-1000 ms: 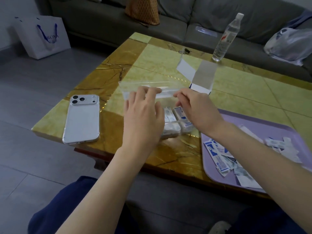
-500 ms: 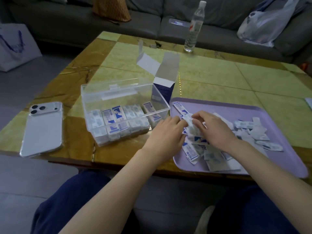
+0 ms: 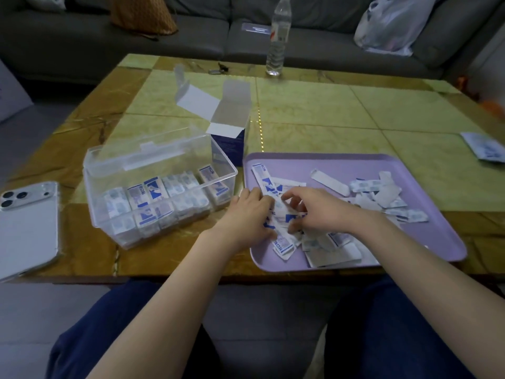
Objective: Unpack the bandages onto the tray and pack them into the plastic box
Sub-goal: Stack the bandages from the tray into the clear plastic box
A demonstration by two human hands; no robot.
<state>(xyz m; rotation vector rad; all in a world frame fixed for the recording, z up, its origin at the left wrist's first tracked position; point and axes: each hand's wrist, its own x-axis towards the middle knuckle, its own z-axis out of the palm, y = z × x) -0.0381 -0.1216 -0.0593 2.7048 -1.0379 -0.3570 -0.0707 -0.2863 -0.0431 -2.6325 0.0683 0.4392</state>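
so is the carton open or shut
Open. The carton stands upright behind the plastic box, its top flaps folded back and white inner wall showing. Whether it is empty, cannot tell.

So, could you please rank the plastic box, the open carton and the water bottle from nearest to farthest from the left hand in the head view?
From the left hand, holding bandages:
1. Plastic box, just to its left.
2. Open carton, behind the box.
3. Water bottle, at the far edge of the table.
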